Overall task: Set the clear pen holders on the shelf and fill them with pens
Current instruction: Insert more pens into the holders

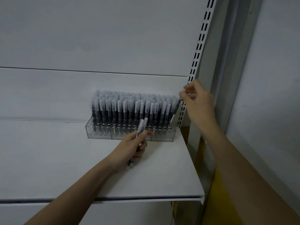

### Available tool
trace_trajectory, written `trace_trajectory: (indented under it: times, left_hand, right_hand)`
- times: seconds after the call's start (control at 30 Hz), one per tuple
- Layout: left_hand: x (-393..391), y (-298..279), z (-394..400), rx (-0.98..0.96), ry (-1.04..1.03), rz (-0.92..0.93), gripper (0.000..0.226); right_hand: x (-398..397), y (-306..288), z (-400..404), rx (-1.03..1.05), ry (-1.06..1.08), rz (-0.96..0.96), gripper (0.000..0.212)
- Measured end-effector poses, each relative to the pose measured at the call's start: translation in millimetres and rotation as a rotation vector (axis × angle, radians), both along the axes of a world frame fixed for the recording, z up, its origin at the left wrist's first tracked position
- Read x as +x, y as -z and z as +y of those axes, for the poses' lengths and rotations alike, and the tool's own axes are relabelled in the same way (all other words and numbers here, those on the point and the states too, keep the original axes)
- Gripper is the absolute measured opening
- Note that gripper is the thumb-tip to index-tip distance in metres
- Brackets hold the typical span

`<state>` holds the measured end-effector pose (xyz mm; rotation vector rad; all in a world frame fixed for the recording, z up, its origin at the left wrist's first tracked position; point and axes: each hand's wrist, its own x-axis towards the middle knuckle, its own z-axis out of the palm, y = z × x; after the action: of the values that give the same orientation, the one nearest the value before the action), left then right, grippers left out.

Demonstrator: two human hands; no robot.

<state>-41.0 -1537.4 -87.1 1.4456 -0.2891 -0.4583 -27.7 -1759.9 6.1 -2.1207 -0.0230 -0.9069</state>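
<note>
Last pens going into the clear holders at the back right of the shelf

The clear pen holders (129,135) stand in a row on the white shelf (81,168) against the back panel, packed with upright pens (133,109); the right hand (197,96) pinches the top of a single pen (176,109) slanting into the rightmost holder; the left hand (136,146) is curled round a small bundle of spare pens (142,125), just in front of the holders; the pens look light, stiff and smooth, likely slippery at the cap, so a pinch near the top steers best; the holders look rigid but brittle, better taken by the base.
</note>
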Motion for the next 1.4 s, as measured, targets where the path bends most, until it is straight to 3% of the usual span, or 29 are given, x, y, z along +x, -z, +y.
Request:
trace_trajectory:
  times: [0.27, 0.5, 0.67, 0.8, 0.97, 1.13, 1.27, 1.4]
  left_hand:
    - [-1.1, -1.3, 4.9, -0.052, -0.024, 0.038, 0.021]
    - [-3.7, -2.0, 7.0, -0.069, 0.018, -0.015, 0.026]
    - [-5.2, -4.9, 12.1, -0.068, 0.066, -0.066, 0.031]
    - [-6.3, -7.2, 19.7, -0.109, 0.078, -0.067, 0.031]
    - [-10.6, -12.3, 44.9, -0.118, 0.028, -0.083, 0.023]
    - [-9.5, -10.5, 89.5, -0.082, -0.093, -0.111, 0.025]
    - [-7.4, -4.4, 119.4, -0.132, -0.191, -0.108, 0.023]
    - [-7.0, -4.4, 141.4, -0.103, -0.311, -0.111, 0.026]
  right_hand:
    - [2.1, 3.0, 2.0, -0.099, -0.015, 0.011, 0.011]
    - [-4.9, 36.2, 7.5, -0.117, -0.064, 0.193, 0.009]
    - [-18.4, 27.5, 27.3, -0.089, 0.059, 0.036, 0.018]
    - [-28.4, 26.6, 72.8, 0.192, -0.324, 0.261, 0.026]
    - [-19.5, 30.9, 116.2, 0.400, -0.494, 0.329, 0.014]
    - [-3.2, 19.3, 146.3, 0.371, -0.444, 0.244, 0.019]
    - [7.8, 13.0, 172.8, 0.279, -0.547, 0.304, 0.014]
    - [15.0, 5.9, 195.6, 0.242, -0.664, 0.316, 0.024]
